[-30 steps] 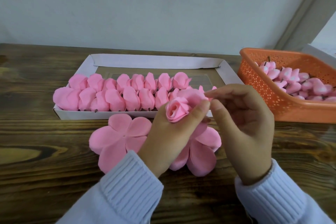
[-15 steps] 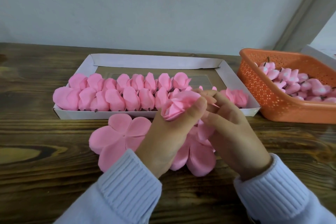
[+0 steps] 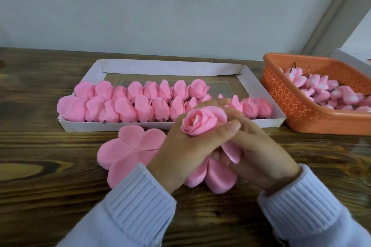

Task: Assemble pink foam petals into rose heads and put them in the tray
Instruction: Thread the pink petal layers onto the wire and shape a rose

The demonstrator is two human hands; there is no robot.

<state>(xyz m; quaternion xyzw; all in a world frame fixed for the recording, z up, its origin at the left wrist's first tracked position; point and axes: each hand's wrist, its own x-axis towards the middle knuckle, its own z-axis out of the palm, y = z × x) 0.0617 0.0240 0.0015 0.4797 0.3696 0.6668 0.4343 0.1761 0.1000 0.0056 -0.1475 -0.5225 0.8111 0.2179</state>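
A pink foam rose head [image 3: 200, 122] sits between both hands above the table's middle, its centre facing up. My left hand [image 3: 180, 152] grips it from the left, thumb pressed along its front. My right hand [image 3: 259, 154] wraps round its right and lower side, with a loose outer petal [image 3: 232, 151] hanging under the fingers. A flat five-petal foam piece [image 3: 130, 147] lies on the wood to the left of my hands. Another flat petal piece [image 3: 216, 178] lies partly hidden beneath them. The white cardboard tray [image 3: 172, 67] behind holds several finished rose heads [image 3: 140, 102] in two rows.
An orange perforated basket [image 3: 285, 98] stands at the right, filled with several small pink buds [image 3: 325, 92] on dark stems. The dark wooden table [image 3: 40, 166] runs back to a grey wall. A white box corner [image 3: 349, 60] shows behind the basket.
My right hand came down from the rose's top and closed round its right and lower side. The rose head turned so its centre faces up, and both hands drew together.
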